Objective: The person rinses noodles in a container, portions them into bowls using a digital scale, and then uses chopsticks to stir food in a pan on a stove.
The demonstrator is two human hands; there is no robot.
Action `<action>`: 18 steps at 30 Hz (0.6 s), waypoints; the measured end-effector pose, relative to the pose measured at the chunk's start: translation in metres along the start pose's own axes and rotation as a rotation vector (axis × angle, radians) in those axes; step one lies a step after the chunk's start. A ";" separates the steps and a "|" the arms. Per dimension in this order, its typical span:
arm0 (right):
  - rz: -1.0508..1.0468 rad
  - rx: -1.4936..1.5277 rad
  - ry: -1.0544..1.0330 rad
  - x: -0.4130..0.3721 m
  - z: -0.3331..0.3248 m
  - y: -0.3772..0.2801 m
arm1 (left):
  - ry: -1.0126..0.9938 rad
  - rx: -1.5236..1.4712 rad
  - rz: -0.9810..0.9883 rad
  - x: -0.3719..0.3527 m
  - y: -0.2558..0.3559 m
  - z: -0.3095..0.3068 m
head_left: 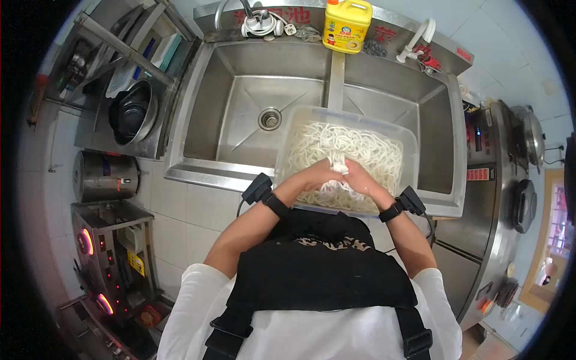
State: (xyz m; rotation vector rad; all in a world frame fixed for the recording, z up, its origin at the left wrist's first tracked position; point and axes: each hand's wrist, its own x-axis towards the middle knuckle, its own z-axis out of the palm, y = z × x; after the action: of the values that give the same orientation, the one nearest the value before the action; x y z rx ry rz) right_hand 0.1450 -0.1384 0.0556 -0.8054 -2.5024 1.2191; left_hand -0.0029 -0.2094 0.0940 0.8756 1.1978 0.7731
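Observation:
A clear plastic tub rests across the front edge and divider of a double sink. Thick white noodles fill much of it. My left hand and my right hand meet above the noodles, closed around a bunch of them. Strands show between the fingers and hang below the hands. Both wrists wear black straps with small black devices. The undersides of my fingers are hidden.
A steel double sink with a drain lies beyond the tub. At its back stand a yellow jug and a white faucet. Metal bowls sit on a left shelf, above a cooker with glowing rings. A steel cabinet stands right.

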 end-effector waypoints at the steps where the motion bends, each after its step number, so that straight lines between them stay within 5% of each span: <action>1: 0.110 0.241 -0.067 0.002 -0.010 -0.015 | 0.001 0.002 -0.002 -0.003 0.004 -0.001; 2: 0.219 0.483 -0.134 0.004 -0.020 -0.029 | 0.023 -0.098 -0.012 -0.007 0.007 -0.001; 7: 0.245 0.290 -0.265 0.000 -0.051 -0.053 | 0.088 -0.325 -0.109 -0.016 0.023 -0.014; 10: 0.282 0.365 -0.162 -0.009 -0.043 -0.046 | 0.047 -0.160 -0.079 -0.013 0.033 -0.017; 13: 0.068 0.326 -0.164 -0.008 -0.040 -0.044 | -0.066 0.098 0.056 -0.016 0.036 -0.010; 18: 0.081 0.071 -0.228 -0.009 -0.051 -0.047 | 0.249 -0.197 0.064 -0.009 0.022 -0.009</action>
State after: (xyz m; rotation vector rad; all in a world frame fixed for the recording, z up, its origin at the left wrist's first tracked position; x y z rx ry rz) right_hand 0.1574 -0.1341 0.1240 -0.7977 -2.6060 1.4957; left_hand -0.0148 -0.2053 0.1160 0.6706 1.2895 1.0566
